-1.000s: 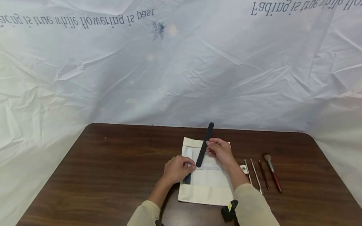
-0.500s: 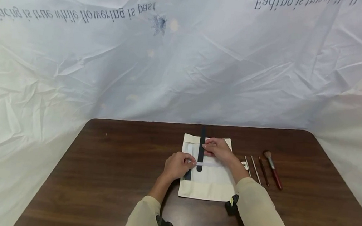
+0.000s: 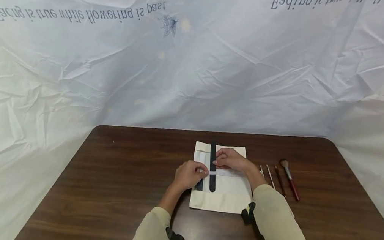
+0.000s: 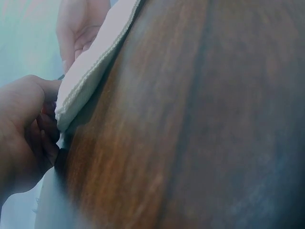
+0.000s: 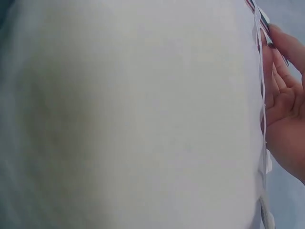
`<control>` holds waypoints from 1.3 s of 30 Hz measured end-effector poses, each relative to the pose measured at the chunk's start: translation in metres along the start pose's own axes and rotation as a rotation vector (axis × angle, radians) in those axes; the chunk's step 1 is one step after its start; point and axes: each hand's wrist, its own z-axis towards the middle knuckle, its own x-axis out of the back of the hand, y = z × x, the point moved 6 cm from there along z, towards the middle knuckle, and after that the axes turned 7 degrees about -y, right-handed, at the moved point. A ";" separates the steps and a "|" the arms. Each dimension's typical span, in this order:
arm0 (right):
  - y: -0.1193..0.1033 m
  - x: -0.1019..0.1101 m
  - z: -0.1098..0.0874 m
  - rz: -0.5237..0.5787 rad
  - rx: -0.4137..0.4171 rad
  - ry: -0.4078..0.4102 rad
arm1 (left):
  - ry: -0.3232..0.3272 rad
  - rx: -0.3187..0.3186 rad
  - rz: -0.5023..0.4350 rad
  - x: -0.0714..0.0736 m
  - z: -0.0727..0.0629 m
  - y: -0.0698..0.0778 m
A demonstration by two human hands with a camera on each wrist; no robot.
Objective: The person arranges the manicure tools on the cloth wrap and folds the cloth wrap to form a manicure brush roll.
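A cream fabric pouch (image 3: 219, 202) lies unfolded on the table, with a white elastic band (image 3: 223, 173) across its inside. A flat black nail file (image 3: 212, 184) lies lengthwise on it, passing under the band, its rounded lower end showing below. My right hand (image 3: 231, 159) pinches the file's upper part between thumb and fingers. My left hand (image 3: 187, 175) pinches the band just left of the file. Beneath the left hand a slim tool with a white upper part and dark lower end (image 3: 199, 185) lies along the pouch's left side, partly hidden. The right wrist view is mostly pale fabric.
Right of the pouch lie a fluffy makeup brush (image 3: 289, 179) with a red handle, a thin brown tool (image 3: 280, 181) and slim silvery tools (image 3: 271, 176), partly behind the right forearm. A white printed curtain (image 3: 195, 78) hangs beyond the dark wooden table (image 3: 122, 175).
The nail file has straightened from a slant and slid down toward the person, beneath the elastic band. The right hand has moved with it; the left hand has stayed at the band.
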 end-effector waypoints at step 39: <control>0.001 0.003 -0.006 0.052 -0.082 0.053 | 0.014 -0.012 -0.008 -0.001 0.001 0.001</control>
